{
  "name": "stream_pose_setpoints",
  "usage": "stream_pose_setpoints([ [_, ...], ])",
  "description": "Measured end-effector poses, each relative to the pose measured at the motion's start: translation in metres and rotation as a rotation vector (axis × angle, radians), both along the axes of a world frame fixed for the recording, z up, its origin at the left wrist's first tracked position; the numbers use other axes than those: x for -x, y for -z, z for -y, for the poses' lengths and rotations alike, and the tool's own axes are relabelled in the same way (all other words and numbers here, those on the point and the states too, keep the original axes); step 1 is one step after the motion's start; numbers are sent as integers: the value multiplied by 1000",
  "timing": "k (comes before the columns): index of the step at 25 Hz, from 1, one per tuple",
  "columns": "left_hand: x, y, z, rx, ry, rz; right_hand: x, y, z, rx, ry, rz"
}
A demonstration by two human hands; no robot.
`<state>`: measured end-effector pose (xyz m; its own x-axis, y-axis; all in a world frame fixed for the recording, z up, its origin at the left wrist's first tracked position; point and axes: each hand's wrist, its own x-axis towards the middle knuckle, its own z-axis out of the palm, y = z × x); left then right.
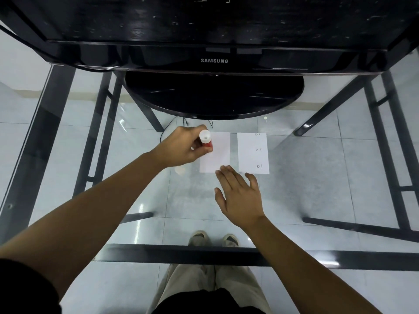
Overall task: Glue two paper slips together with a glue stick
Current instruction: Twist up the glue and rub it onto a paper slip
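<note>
1. Your left hand (188, 146) grips the red, white-ended glue stick (205, 139) over the plain white paper slip (218, 155), just before the black round monitor stand (213, 96).
2. Your right hand (240, 196) lies open and flat, fingertips at that slip's edge farthest from the stand.
3. The printed white paper slip (252, 152) lies beside it, apart.

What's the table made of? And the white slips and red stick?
Table: clear, glossy glass; the floor and shoes show through. Slips: thin matte paper, lying flat. Glue stick: probably smooth plastic, red body with a white end.
</note>
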<state>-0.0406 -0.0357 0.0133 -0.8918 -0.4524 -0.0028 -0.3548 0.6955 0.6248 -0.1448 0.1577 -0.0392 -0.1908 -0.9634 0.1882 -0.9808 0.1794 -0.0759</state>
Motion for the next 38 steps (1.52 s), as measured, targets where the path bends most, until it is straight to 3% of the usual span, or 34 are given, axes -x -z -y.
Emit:
stream_pose_setpoints([
  [6,22,-4,24,46,-83,36,0,0,0,9,-5,13],
  [13,-22,-1,-29,-114,17,-64,0,-1,0,-18,2,17],
  [30,22,-4,19,-11,-77,0,-1,1,0,-13,10,10],
  [38,-7,1,-22,-37,51,-30,-1,2,-1,-10,17,31],
])
